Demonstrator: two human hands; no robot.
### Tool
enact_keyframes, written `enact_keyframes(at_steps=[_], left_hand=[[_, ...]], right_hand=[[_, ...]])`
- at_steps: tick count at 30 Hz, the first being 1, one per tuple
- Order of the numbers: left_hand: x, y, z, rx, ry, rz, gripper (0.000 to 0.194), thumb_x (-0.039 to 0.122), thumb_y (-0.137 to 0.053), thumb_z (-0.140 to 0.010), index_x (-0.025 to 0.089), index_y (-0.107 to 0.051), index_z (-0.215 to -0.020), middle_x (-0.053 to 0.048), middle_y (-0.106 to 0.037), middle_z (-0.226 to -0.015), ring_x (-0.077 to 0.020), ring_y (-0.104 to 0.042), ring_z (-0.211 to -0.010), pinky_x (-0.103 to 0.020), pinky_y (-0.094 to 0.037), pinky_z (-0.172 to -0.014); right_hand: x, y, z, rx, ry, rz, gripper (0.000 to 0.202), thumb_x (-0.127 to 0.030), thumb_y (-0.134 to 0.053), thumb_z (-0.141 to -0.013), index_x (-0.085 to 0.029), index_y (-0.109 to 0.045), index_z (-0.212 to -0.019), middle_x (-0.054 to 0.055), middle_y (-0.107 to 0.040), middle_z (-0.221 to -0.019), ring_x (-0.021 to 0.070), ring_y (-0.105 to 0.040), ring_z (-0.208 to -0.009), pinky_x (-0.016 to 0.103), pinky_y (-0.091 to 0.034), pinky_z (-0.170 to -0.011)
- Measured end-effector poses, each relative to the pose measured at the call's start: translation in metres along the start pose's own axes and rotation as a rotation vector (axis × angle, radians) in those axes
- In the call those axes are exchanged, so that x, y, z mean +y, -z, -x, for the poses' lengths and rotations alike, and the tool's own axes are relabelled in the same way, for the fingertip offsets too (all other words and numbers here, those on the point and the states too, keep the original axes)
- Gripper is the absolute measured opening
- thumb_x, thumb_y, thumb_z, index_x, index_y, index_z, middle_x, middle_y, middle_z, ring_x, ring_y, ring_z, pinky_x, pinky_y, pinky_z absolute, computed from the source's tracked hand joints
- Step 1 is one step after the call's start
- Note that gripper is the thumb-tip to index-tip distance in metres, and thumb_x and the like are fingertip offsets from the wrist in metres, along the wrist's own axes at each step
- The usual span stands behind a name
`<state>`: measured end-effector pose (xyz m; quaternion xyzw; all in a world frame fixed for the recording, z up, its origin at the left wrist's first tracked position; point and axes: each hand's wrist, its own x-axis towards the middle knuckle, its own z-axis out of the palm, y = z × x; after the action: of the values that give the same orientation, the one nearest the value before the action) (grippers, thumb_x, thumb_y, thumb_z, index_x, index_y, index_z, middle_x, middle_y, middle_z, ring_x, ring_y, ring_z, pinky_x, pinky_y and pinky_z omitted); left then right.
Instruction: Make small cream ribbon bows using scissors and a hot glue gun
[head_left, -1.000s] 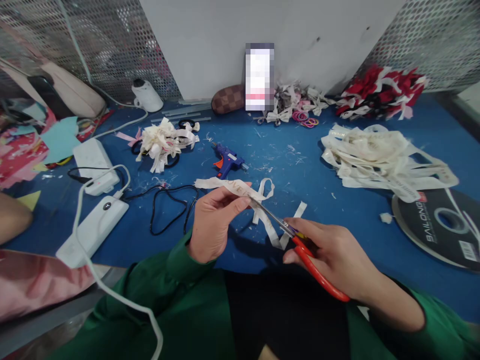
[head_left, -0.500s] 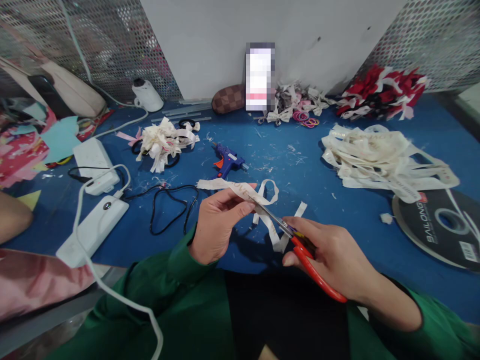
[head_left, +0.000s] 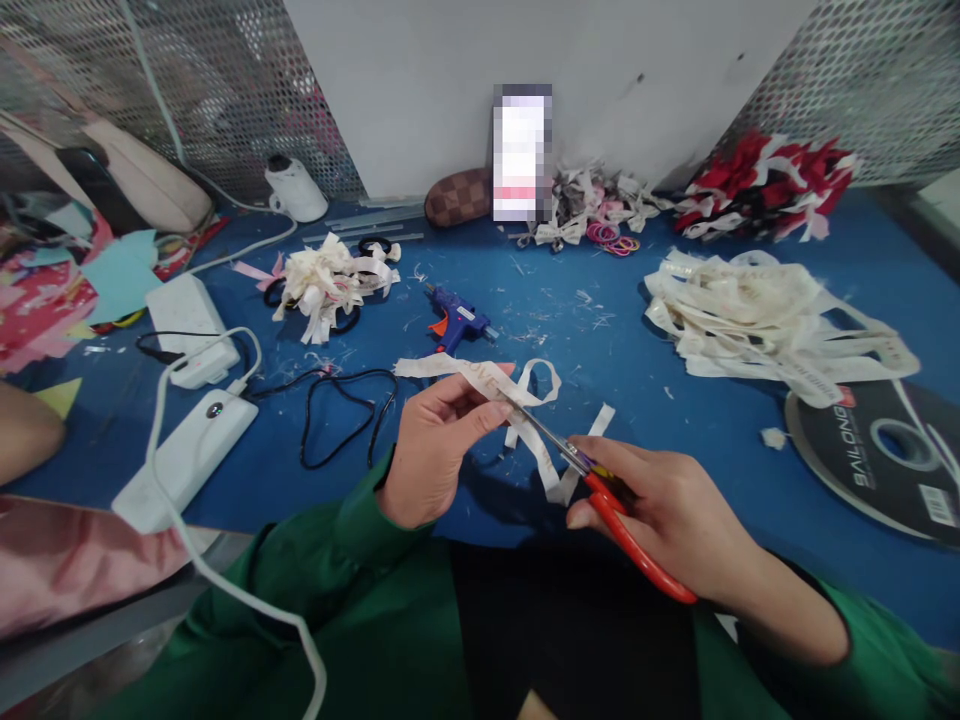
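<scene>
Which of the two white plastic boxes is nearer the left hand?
The one closer to the table's front edge, with the dark round spot; the other box lies farther back.

The scene is seen in a single view — a camera worn on the head, facing forward and down over the near edge of the table (head_left: 637, 400). The hands are taken in close at hand, the left (head_left: 433, 445) and the right (head_left: 675, 520) both low in the view, with the sleeves and lap below them. The wall (head_left: 420, 90) behind the far edge is reached at the top; no part is shared with another view.
</scene>
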<state>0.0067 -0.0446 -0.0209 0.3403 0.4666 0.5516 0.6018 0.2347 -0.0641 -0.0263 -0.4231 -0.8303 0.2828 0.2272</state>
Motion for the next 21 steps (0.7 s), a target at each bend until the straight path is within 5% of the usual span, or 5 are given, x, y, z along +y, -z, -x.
enact_keyframes(at_steps=[7, 14, 21], left_hand=[[0.0027, 0.0017, -0.0039, 0.047, -0.003, 0.053, 0.026, 0.043, -0.078, -0.084, 0.02, -0.084, -0.093, -0.005, -0.079, -0.084, -0.0163, -0.071, -0.075, -0.025, -0.059, -0.069], [0.0015, 0.0009, -0.0061, 0.152, -0.016, 0.043, 0.017, 0.028, -0.09, -0.069, 0.022, -0.084, -0.084, -0.003, -0.08, -0.088, -0.0139, -0.07, -0.074, -0.024, -0.058, -0.069], [-0.0003, 0.0033, -0.0082, 0.125, -0.044, 0.042, 0.014, 0.024, -0.09, -0.069, 0.023, -0.084, -0.083, -0.002, -0.08, -0.088, -0.0123, -0.069, -0.074, -0.023, -0.057, -0.07]], right_hand=[[0.001, 0.0028, 0.0004, -0.007, 0.02, 0.059, 0.047, -0.059, -0.058, -0.096, -0.018, -0.066, -0.118, 0.006, -0.077, -0.088, 0.0164, -0.072, -0.065, 0.025, -0.049, -0.057], [0.0016, 0.0028, 0.0001, 0.001, 0.013, 0.094, 0.048, -0.061, -0.057, -0.096, -0.019, -0.067, -0.117, 0.008, -0.078, -0.09, 0.0185, -0.073, -0.066, 0.026, -0.05, -0.057], [0.0016, 0.003, -0.0005, 0.014, 0.025, 0.101, 0.049, -0.062, -0.055, -0.097, -0.018, -0.066, -0.116, 0.006, -0.078, -0.087, 0.0171, -0.072, -0.063, 0.025, -0.049, -0.054]])
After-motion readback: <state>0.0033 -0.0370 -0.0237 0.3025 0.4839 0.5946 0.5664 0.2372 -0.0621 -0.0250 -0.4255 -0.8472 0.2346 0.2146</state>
